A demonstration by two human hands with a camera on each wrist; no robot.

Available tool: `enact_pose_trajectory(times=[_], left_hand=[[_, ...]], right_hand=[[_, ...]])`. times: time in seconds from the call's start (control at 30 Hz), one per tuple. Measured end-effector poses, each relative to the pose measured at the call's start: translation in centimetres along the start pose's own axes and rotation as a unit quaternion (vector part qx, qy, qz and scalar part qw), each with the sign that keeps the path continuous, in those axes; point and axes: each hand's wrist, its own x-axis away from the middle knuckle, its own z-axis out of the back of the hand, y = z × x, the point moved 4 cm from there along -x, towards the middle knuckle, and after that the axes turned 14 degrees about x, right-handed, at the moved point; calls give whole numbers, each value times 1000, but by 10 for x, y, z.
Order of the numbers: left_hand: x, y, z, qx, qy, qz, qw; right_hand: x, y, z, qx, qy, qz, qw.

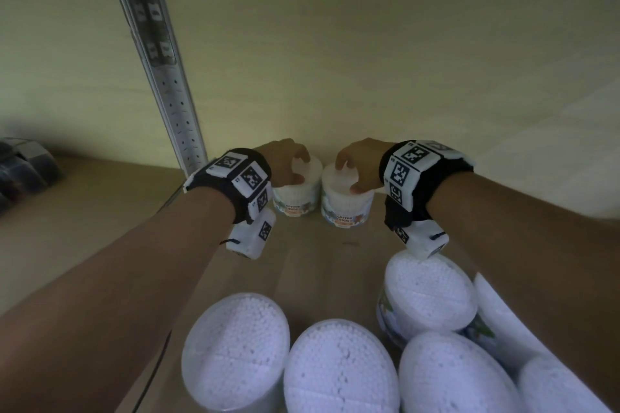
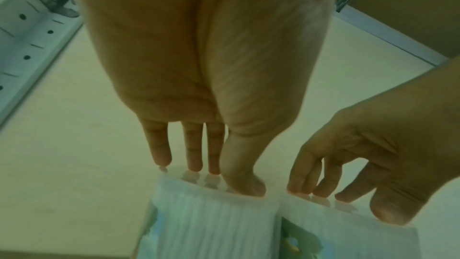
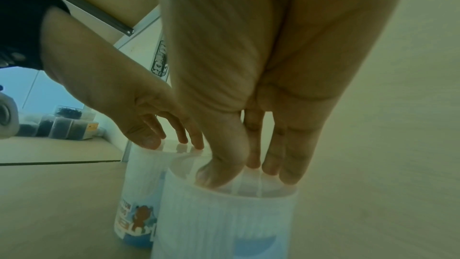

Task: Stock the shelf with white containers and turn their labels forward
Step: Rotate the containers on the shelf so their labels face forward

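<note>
Two white cotton-bud containers stand side by side at the back of the shelf, their labels facing me: the left container [image 1: 297,201] [image 2: 211,214] [image 3: 141,184] and the right container [image 1: 347,208] [image 2: 348,233] [image 3: 224,214]. My left hand [image 1: 288,161] [image 2: 211,176] reaches down onto the left lid. Its fairly straight fingers and thumb touch the glossy top with their tips. My right hand [image 1: 360,164] [image 3: 248,174] sits the same way on the right lid, fingertips and thumb tip on the top surface. Neither hand wraps round a container's side.
Several more white containers [image 1: 339,369] crowd the front of the wooden shelf board [image 1: 318,261], one of them [image 1: 429,295] right under my right wrist. A perforated metal upright [image 1: 167,87] rises at the left. Dark clear boxes [image 1: 23,168] stand on the neighbouring shelf.
</note>
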Motion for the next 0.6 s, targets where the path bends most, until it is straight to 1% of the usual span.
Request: enact_pose_trajectory(times=[0.17,0.27,0.37,0.47,0.53,0.6], left_hand=[[-2,-4,0,12,-20,-22,999],[0,-5,0,21,-21,-29,999],[1,-5,0,23,-15,-38,999],[4,-4,0,13,-21,-46,999],[8,-2,0,8,-28,-50,998],[14,-1,1,7,-35,-51,998]], right_hand=[[1,0,0,-7,-8,-4,1000],[-1,-1,-1,-8,-9,-5,1000],[-9,1,-6,-21,-15,-22,999],[-16,2,-12,-43,-36,-43,998],[-16,-2,-11,-40,-26,-42,998],[-9,-6,-10,-49,-39,-45,997]])
